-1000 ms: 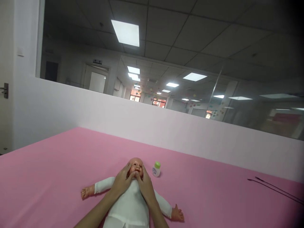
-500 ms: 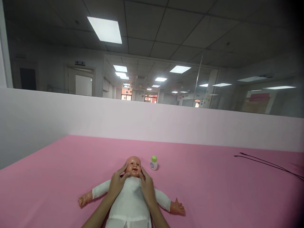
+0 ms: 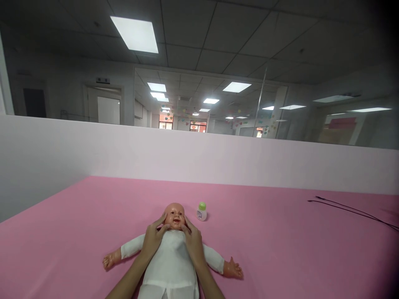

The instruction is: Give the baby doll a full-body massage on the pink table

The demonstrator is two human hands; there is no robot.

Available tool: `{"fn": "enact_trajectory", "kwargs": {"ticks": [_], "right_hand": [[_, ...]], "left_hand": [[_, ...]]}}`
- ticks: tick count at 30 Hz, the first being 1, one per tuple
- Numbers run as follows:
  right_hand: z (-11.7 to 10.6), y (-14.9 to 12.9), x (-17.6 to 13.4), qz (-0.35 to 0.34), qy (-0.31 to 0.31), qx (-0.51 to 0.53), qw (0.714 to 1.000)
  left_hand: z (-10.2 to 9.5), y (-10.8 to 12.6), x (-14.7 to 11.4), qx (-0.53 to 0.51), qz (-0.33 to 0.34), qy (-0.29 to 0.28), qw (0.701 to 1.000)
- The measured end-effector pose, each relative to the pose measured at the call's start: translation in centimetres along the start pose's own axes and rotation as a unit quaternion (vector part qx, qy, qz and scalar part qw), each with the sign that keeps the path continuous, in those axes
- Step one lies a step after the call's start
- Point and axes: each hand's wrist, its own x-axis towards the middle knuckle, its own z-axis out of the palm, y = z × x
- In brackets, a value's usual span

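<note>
A baby doll with a white cloth body lies on its back, its arms spread out to both sides. My left hand cups the left side of the doll's head, fingertips at the temple and thumb by the chin. On the other side my right hand mirrors it, its fingers along the cheek and its thumb near the jaw. The head is held between both hands. Just beyond my right hand stands a small clear bottle with a green cap. The doll's legs are out of frame.
A pink surface spreads under the doll. Two thin black cords lie on it at the right. A low white wall borders the back, with glass above it and a lit room behind.
The camera view has shifted slightly. Both hands stay on the doll's head with almost no movement, and the doll and bottle keep their places.
</note>
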Motion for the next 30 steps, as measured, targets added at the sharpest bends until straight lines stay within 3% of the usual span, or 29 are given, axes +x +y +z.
{"fn": "enact_trajectory", "kwargs": {"ticks": [5, 12, 19, 23, 25, 27, 30], "right_hand": [[0.0, 0.0, 0.1, -0.006, 0.008, -0.020, 1.000], [-0.1, 0.0, 0.1, 0.011, -0.013, -0.007, 1.000], [-0.1, 0.3, 0.1, -0.008, -0.008, -0.064, 0.998], [0.0, -0.4, -0.2, 0.013, -0.017, -0.152, 0.988], [-0.2, -1.0, -0.6, 0.025, -0.040, -0.252, 0.967], [-0.7, -1.8, -1.1, 0.034, -0.074, -0.355, 0.931], [-2.6, -2.6, -2.2, 0.039, -0.104, -0.429, 0.896]], "left_hand": [[-0.1, -0.2, 0.1, -0.016, 0.018, 0.006, 1.000], [0.2, -0.4, 0.1, -0.012, -0.021, 0.010, 1.000], [0.1, -1.3, 0.1, -0.004, 0.040, 0.008, 0.999], [0.4, -1.3, -0.4, 0.099, 0.051, -0.004, 0.994], [0.2, -1.0, -1.0, 0.175, 0.045, -0.010, 0.983], [-0.6, -0.6, -1.8, 0.266, 0.054, -0.037, 0.962], [-3.1, 0.0, -3.6, 0.417, 0.070, -0.078, 0.903]]}}
